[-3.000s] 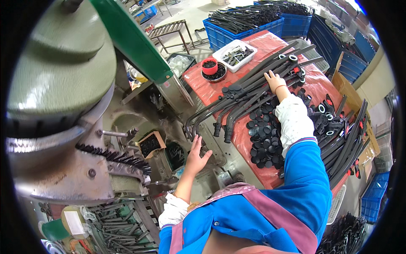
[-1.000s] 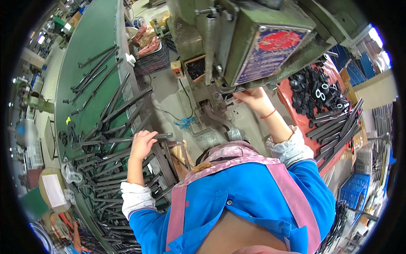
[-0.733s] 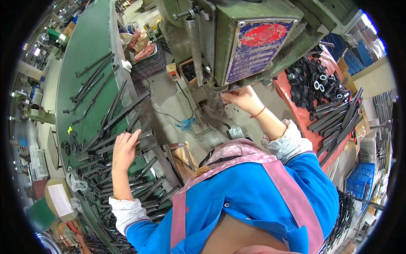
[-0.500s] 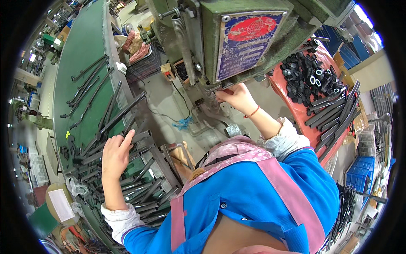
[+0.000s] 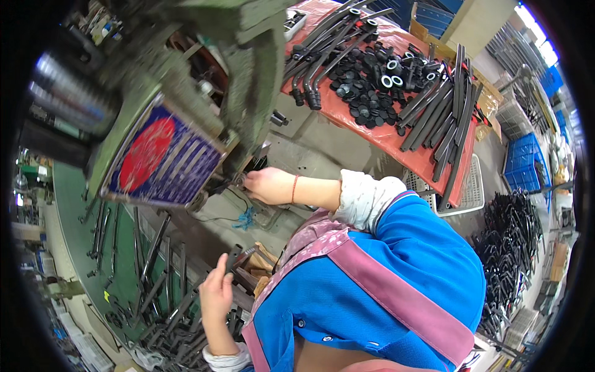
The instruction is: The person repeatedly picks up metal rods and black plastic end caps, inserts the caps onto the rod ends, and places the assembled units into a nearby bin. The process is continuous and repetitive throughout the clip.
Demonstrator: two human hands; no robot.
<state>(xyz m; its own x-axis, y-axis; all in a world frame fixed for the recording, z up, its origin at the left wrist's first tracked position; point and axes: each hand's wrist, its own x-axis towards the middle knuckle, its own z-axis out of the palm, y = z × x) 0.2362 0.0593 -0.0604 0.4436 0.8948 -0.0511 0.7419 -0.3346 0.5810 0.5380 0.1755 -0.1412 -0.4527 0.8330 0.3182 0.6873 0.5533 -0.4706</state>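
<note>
Press: a green machine fills the upper left, blurred, its front carrying a blue plate with a red oval.
Red bench: at upper right a red-covered bench holds a heap of small black round caps, several showing pale rings.
Bent tubes: long black tubes with angled ends lie across the bench's left part, reaching toward the machine.
Flat strips: a bundle of straight black strips slants over the bench's right edge, above a white perforated tray.
Crates: blue crates stand at far right; below them a pile of black rods lies on the floor.
Green table: at lower left a green table is strewn with black rods, well apart from the red bench.
In the way: the person's blue jacket and pink apron strap cover the lower centre and hide whatever lies beneath.
Right hand: the right hand reaches under the machine's head, fingers curled and pinched at the work point; what they pinch is too small and blurred to tell.
Left hand: the left hand is raised over the green table, fingers loosely closed around one black rod that points up and right toward the machine.
</note>
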